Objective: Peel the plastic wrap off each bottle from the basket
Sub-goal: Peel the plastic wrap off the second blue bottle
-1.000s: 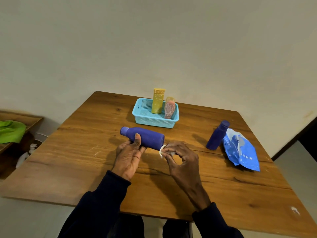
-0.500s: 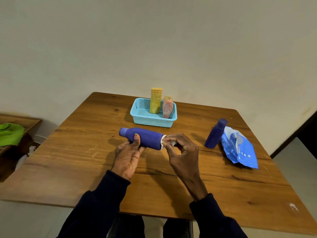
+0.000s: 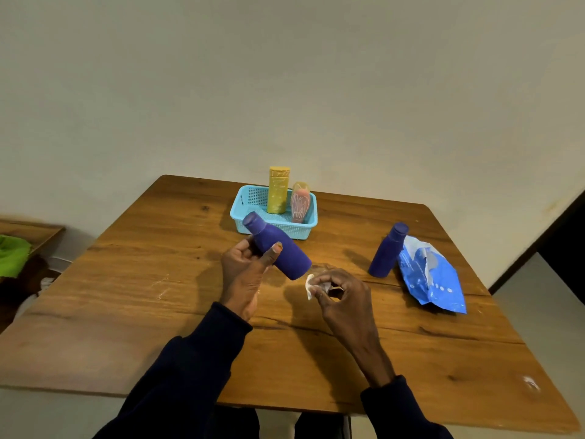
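Head view: half a second ago the purple bottle [image 3: 278, 251] lay level in front of the basket [image 3: 240, 213] with the right hand [image 3: 342, 296] picking at its base. Now the left hand [image 3: 243, 274], curled round the body, has tipped it up just before the basket, cap toward the rim, and the white scrap of wrap [image 3: 311, 286] has come away, pinched in the right fingers [image 3: 335, 277]. This bottle looks stripped, so the yellow bottle [image 3: 278, 191] and pink bottle [image 3: 300, 202] standing in the basket are probably next
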